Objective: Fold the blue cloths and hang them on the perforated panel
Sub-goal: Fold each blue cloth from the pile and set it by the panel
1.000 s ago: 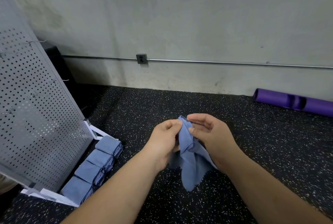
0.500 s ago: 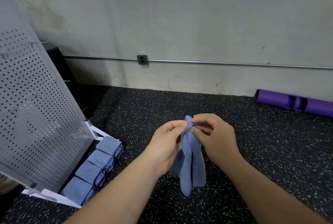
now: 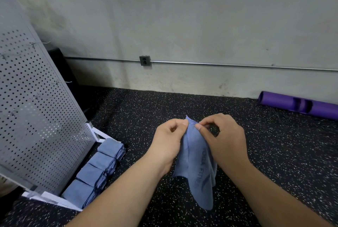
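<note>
A blue cloth with dark printed lettering hangs bunched in the air over the speckled floor. My left hand pinches its top edge from the left. My right hand pinches the same top edge from the right, its fingers curled close to the left thumb. The grey perforated panel leans at the left, with several bare wire hooks sticking out of it. Several folded blue cloths lie in a row along the panel's white base.
A purple foam roller lies by the wall at the right. A metal conduit with an outlet box runs along the concrete wall. A dark object stands behind the panel. Black speckled rubber floor spreads around the hands.
The cloth has loosened from a tight bunch and spread a little, now showing its lettering. Both hands keep pinching the top edge and have shifted slightly to the right.
</note>
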{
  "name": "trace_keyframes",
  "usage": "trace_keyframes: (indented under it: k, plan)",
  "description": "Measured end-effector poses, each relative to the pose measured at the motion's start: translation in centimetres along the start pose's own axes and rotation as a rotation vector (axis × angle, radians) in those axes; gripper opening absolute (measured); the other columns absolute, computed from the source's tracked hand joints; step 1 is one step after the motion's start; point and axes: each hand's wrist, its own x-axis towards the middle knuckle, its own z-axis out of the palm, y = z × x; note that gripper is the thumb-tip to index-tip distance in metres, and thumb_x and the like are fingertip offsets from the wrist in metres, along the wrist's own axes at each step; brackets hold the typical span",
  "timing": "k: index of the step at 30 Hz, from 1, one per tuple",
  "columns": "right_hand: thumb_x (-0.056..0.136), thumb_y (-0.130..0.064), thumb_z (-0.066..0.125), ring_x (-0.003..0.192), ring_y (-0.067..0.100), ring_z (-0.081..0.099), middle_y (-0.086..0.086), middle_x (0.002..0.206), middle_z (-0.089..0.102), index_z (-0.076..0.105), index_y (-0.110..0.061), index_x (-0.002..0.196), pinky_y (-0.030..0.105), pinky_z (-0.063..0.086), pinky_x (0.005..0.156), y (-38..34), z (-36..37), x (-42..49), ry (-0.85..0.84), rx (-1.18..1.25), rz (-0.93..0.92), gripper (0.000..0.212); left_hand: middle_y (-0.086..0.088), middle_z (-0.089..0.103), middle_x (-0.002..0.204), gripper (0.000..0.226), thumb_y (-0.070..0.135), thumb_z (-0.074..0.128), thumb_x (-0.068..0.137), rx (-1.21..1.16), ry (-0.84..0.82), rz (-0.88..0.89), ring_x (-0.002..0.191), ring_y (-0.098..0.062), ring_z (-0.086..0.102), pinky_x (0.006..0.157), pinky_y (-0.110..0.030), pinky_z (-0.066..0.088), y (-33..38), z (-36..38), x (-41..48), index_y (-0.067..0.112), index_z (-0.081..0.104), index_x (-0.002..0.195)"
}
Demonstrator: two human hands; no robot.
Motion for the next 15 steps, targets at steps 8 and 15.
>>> trace_keyframes:
  k: [8, 15]
  plan:
    - [0.095, -0.026, 0.078, 0.09, 0.005, 0.067, -0.02, 0.088, 0.07, 0.069, -0.036, 0.092, 0.013, 0.051, 0.078, -0.77, 0.12, 0.12, -0.006, 0.22, 0.049, 0.014, -0.022, 0.076, 0.109, 0.018, 0.019, 0.064, 0.107, 0.005, 0.005, 0.023, 0.089, -0.023, 0.067, 0.085, -0.044, 0.055, 0.17, -0.02, -0.38, 0.021, 0.081, 0.103]
    - [0.095, -0.026, 0.078, 0.08, 0.005, 0.066, -0.02, 0.084, 0.069, 0.069, -0.037, 0.09, 0.014, 0.052, 0.07, -0.42, 0.62, 0.06, -0.026, 0.225, 0.106, 0.015, -0.024, 0.075, 0.11, 0.014, 0.018, 0.067, 0.103, -0.038, -0.052, 0.046, 0.094, -0.026, 0.068, 0.088, -0.047, 0.054, 0.31, 0.24, -0.81, 0.019, 0.08, 0.102]
